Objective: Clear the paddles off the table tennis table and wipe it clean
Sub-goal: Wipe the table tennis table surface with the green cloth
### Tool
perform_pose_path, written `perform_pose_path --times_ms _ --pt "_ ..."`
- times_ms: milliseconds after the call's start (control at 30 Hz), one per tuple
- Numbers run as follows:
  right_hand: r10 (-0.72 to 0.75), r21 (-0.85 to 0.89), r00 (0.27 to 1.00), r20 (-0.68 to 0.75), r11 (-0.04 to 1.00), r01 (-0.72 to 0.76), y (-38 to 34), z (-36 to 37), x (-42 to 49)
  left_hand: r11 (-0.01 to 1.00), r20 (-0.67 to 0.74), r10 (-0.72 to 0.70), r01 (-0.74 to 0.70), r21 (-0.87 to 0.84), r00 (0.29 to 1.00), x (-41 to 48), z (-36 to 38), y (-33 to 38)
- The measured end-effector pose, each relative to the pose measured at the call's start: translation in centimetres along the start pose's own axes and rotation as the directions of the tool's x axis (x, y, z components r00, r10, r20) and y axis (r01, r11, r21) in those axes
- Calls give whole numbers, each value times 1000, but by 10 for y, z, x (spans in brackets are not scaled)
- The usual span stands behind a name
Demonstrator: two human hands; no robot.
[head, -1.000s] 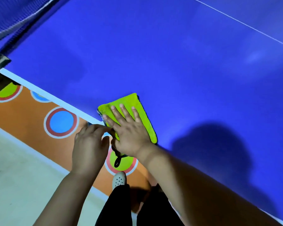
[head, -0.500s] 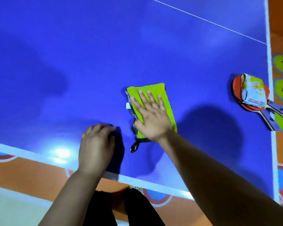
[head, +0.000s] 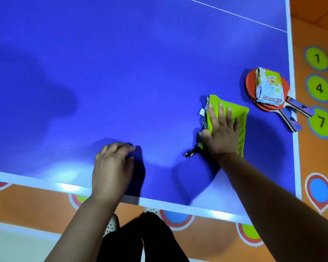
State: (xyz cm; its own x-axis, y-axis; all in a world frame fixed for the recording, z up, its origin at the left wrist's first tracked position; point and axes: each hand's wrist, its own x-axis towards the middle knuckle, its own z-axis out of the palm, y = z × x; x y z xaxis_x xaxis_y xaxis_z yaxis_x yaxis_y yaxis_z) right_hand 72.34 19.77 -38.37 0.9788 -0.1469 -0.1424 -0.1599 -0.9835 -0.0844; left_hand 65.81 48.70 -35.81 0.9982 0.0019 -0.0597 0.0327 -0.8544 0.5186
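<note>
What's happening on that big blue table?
A person is wiping the table: the right hand presses a green cloth flat on it. The left hand rests near the front edge, holding nothing. Two red paddles with a packet on top lie by the right edge, not yet cleared.

An orange rubbery floor [head: 311, 31] carries green numbered circles [head: 319, 88] and red-ringed blue discs [head: 319, 191], bordering pale beige flooring [head: 17, 248].
</note>
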Motion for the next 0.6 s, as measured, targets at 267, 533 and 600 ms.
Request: perform_pose_path --times_ms 267,533,600 --pt "132 5 991 28 991 -132 -83 19 -77 999 -37 -37 36 -17 999 -31 -39 -53" --pt "-89 -66 995 40 994 91 -239 39 -104 996 -112 -82 85 25 990 -71 -88 -140" --pt "-161 -54 985 53 985 164 -279 42 -108 993 -111 -115 118 26 987 -83 -100 -162"
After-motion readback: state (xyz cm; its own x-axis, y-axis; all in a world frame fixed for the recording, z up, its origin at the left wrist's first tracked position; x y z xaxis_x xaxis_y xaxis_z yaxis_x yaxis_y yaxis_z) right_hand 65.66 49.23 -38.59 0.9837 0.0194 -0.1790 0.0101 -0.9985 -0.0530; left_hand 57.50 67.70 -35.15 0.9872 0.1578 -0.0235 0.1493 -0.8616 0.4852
